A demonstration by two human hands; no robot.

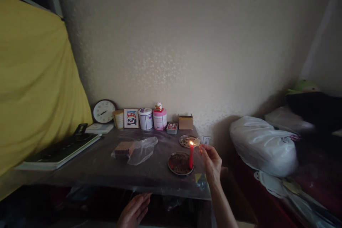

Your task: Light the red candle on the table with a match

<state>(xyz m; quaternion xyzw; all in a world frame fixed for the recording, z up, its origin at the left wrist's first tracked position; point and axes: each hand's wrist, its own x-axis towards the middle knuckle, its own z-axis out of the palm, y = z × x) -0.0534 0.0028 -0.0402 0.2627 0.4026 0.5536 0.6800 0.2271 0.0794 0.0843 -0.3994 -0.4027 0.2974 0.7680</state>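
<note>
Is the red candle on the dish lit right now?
Lit: a bright flame sits atop the red candle, upright on the round dish, beside the right hand.

Home, likely bedroom corner. Patterned wallpaper, yellow curtain at window. Low table against wall with clock, framed panda picture, jars, small cardboard box. Stuffed bags and bedding piled at right.

Dim and grainy throughout. Warm glow only from the candle flame; deep shadow below the table. Stretched, soft at edges.
</note>
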